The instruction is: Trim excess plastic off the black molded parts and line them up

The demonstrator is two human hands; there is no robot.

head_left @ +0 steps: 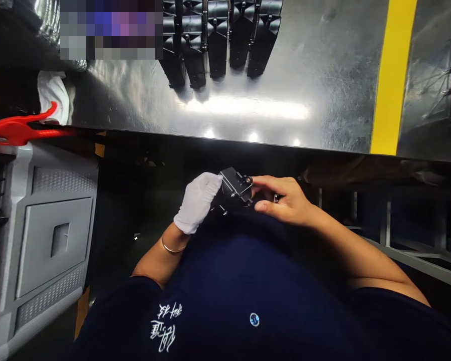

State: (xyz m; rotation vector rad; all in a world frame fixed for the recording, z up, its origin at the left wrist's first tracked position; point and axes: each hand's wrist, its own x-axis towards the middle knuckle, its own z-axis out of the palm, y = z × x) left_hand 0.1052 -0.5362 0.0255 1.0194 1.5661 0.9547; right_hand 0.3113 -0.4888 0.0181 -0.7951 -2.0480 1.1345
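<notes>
My left hand (pixel 199 200), in a white glove, pinches the left end of a black plastic part (pixel 235 183) in front of my body, below the table edge. The part has a flat panel, thin bright edges and small metal pins sticking out. My bare right hand (pixel 285 198) is at the part's right end, index finger and thumb on either side of its edge. A small shiny piece (pixel 276 198) shows between the curled fingers of that hand; its kind cannot be made out. The part's underside is hidden in shadow.
On the dark metal table (pixel 323 75) stand several black plastic parts (pixel 218 45) in a row. Yellow tape (pixel 393 75) crosses the table at right. At left are a white cloth (pixel 54 95), a red plastic piece (pixel 18 129) and a grey crate (pixel 56 245).
</notes>
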